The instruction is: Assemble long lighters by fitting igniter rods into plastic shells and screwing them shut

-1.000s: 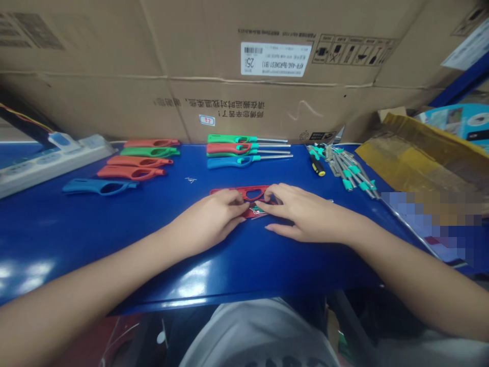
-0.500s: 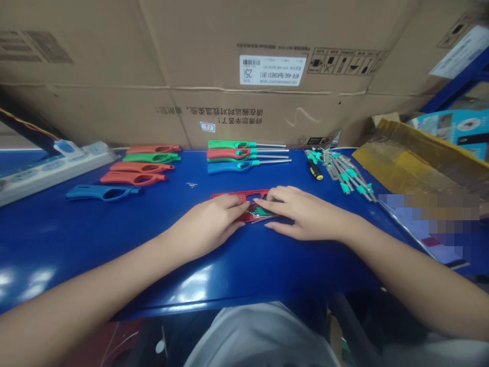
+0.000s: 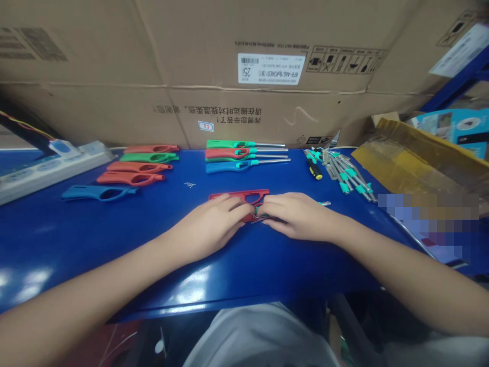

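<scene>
A red lighter casing (image 3: 250, 218) lies low over the blue table between my two hands, its inside partly showing. My left hand (image 3: 219, 216) is closed round its left part, thumb and forefinger at the middle. The fingers of my right hand (image 3: 292, 214) are bent together on a teal part and thin wires at the casing's right end. A silver lighter tube (image 3: 324, 203) pokes out beyond that hand. Just behind the fingers lies another red casing piece (image 3: 239, 194) with a trigger loop. My fingers cover most of the inner parts.
Left are several coloured lighter handles (image 3: 132, 178) and a white power strip (image 3: 57, 165). Assembled lighters (image 3: 229, 166) lie at the back, small pins (image 3: 190, 184) nearer. A screwdriver (image 3: 315, 169) and loose lighter tubes (image 3: 349, 176) sit right, before a carton (image 3: 420, 158).
My right fingers have drawn together over the teal part, covering more of it. The silver tube end now shows beyond my right hand. The view has shifted slightly.
</scene>
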{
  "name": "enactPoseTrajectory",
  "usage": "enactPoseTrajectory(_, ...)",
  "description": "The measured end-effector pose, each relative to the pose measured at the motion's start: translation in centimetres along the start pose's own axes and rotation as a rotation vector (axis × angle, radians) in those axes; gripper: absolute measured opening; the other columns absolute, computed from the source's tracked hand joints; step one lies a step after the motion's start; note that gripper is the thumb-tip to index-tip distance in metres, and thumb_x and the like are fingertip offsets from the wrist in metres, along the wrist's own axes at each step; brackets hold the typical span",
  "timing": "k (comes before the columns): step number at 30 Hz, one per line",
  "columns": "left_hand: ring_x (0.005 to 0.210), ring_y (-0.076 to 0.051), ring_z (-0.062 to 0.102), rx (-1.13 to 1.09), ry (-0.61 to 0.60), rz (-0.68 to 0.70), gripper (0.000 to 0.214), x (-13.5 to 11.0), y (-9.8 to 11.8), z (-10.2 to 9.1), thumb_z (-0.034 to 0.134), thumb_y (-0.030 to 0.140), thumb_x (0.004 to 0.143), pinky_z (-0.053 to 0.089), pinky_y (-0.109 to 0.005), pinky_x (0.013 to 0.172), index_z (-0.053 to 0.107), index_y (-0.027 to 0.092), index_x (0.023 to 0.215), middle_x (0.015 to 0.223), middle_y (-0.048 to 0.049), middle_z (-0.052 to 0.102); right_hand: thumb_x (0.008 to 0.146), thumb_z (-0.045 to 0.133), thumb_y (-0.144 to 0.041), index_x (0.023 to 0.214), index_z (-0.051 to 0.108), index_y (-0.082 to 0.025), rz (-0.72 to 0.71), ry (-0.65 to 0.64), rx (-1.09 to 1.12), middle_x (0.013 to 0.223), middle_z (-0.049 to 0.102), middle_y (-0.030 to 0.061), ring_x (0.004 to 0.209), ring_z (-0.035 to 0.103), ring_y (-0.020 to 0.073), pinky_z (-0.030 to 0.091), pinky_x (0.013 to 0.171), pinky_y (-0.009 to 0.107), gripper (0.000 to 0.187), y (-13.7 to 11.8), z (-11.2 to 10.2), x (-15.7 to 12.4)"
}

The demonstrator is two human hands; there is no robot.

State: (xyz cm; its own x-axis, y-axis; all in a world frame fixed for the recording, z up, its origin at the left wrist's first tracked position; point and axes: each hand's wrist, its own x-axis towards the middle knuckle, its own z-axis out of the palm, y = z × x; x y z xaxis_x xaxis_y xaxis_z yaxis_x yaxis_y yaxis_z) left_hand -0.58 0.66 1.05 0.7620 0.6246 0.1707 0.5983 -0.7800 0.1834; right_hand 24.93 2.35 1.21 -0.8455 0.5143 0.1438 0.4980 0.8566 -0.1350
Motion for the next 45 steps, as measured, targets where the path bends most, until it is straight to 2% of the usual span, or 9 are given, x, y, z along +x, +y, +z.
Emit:
enactPoseTrajectory(3,0.114,-0.027,0.060,0.018,-0.005,0.026,0.026,0.0,-0.1,0.1,0.043,0.024,0.106,0.052,-0.044,0.098,0.066,0.021,0.119,0.124,-0.0102,0.066,0.100,0.053,-0.024,0.110,0.063,-0.021,0.026,0.010,0.004,0.109,0.070,0.0049,0.089,0.066,0.0184,0.047,0.071,0.030,0.014,0.1,0.0,0.0)
enactPoseTrajectory(10,0.118,-0.027,0.058,0.044,0.008,0.067,0.030,0.0,-0.4,0.3,0.041,0.025,0.107,0.052,-0.046,0.100,0.066,0.023,0.124,0.130,-0.0086,0.064,0.100,0.053,-0.024,0.106,0.063,-0.021,0.019,0.014,0.014,0.108,0.069,0.0047,0.090,0.065,0.0182,0.042,0.068,0.028,0.012,0.2,0.1,-0.2)
enactPoseTrajectory(14,0.118,-0.027,0.057,0.056,0.007,0.076,0.030,-0.1,-0.4,0.3,0.046,0.021,0.104,0.052,-0.045,0.100,0.064,0.024,0.128,0.133,-0.0078,0.063,0.099,0.055,-0.023,0.102,0.062,-0.021,0.042,0.003,0.123,0.107,0.067,0.0037,0.088,0.063,0.0168,0.042,0.071,0.027,0.008,0.3,-0.2,-0.3)
enactPoseTrajectory(20,0.118,-0.027,0.057,0.079,-0.019,0.099,0.036,-0.1,-0.5,0.4,0.049,0.016,0.102,0.053,-0.045,0.100,0.064,0.027,0.132,0.131,-0.0085,0.063,0.100,0.052,-0.024,0.097,0.055,-0.019,0.261,0.069,0.374,0.086,0.062,0.0005,0.068,0.054,0.0118,0.040,0.065,0.024,0.006,0.5,-1.2,-0.1)
enactPoseTrajectory(23,0.120,-0.029,0.057,0.100,-0.021,0.104,0.038,-0.1,-0.5,0.4,0.050,0.014,0.101,0.053,-0.046,0.100,0.064,0.027,0.134,0.131,-0.0094,0.063,0.100,0.051,-0.024,0.098,0.053,-0.020,0.305,0.055,0.449,0.077,0.060,-0.0026,0.062,0.053,0.0105,0.040,0.061,0.023,0.006,0.6,-1.5,-0.1)
enactPoseTrajectory(33,0.117,-0.028,0.058,0.115,-0.002,0.116,0.036,0.0,-0.5,0.3,0.051,0.015,0.101,0.055,-0.046,0.099,0.064,0.025,0.133,0.131,-0.0090,0.064,0.098,0.054,-0.020,0.106,0.055,-0.020,0.265,0.062,0.560,0.082,0.061,-0.0019,0.067,0.057,0.0104,0.044,0.062,0.022,0.008,1.2,-1.3,-0.4)
enactPoseTrajectory(39,0.116,-0.026,0.059,0.117,-0.010,0.117,0.038,0.0,-0.4,0.1,0.050,0.015,0.101,0.055,-0.045,0.099,0.064,0.027,0.135,0.131,-0.0087,0.065,0.092,0.059,-0.012,0.102,0.063,-0.017,0.202,0.060,0.490,0.082,0.062,-0.0009,0.068,0.055,0.0097,0.044,0.064,0.021,0.012,1.2,-0.9,-0.2)
enactPoseTrajectory(45,0.113,-0.028,0.060,0.158,-0.020,0.138,0.038,0.1,-0.4,0.0,0.048,0.018,0.102,0.057,-0.046,0.096,0.067,0.026,0.134,0.130,-0.0107,0.065,0.091,0.059,-0.012,0.099,0.066,-0.016,0.184,0.056,0.428,0.085,0.063,0.0011,0.067,0.052,0.0097,0.042,0.062,0.022,0.012,1.2,-0.6,-0.2)
